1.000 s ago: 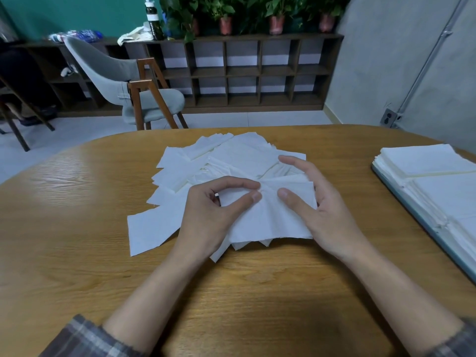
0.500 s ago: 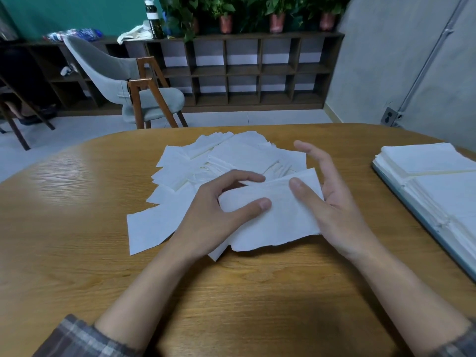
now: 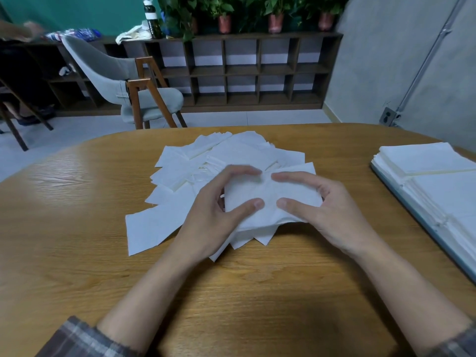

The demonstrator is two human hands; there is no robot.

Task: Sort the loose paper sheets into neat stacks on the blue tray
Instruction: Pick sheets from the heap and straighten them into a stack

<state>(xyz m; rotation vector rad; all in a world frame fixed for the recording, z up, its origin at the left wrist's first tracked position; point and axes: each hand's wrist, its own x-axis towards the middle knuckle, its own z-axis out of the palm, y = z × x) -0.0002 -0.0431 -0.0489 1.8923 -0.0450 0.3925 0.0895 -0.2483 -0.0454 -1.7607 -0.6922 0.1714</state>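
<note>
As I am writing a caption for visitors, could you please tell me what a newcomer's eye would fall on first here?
First, the left hand and right hand, which grip a small bundle of white sheets between them at the middle of the wooden table. Beneath and behind it spreads a messy pile of loose sheets, while neat stacks lie on the blue tray at the table's right edge.

My left sleeve (image 3: 77, 338) and right sleeve (image 3: 462, 341) are grey plaid flannel, crossed with pale and brownish lines. Past the cuffs my forearms, left hand (image 3: 213, 215) and right hand (image 3: 332, 215) are bare, with the thumbnails trimmed short.
</note>
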